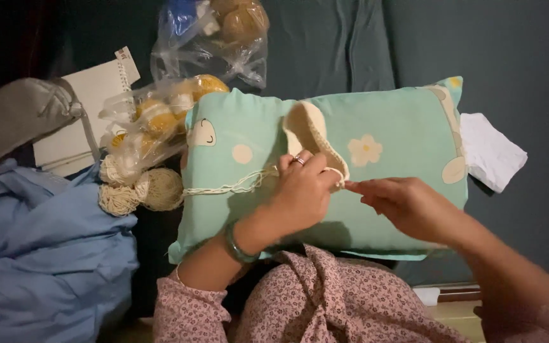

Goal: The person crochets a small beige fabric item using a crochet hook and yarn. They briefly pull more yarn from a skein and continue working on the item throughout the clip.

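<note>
A mint green pillow [382, 127] with flower and sheep prints lies across my lap. On it rests a cream crocheted piece [309, 130], curved like a small pouch. My left hand [303, 190], with a ring and a green bangle, grips the lower edge of that piece. My right hand [401, 200] pinches its end right beside the left fingers; a hook, if any, is too small to see. A cream yarn strand [227, 187] runs left from the work to cream yarn balls [141, 190] beside the pillow.
Clear plastic bags of yellow and cream yarn [160, 117] and of brown and blue yarn [214, 38] lie at the upper left. A notebook [90, 101], grey cloth [17, 111] and blue fabric [39, 254] sit left. White folded cloth [490, 152] lies right on the dark teal sofa [516, 57].
</note>
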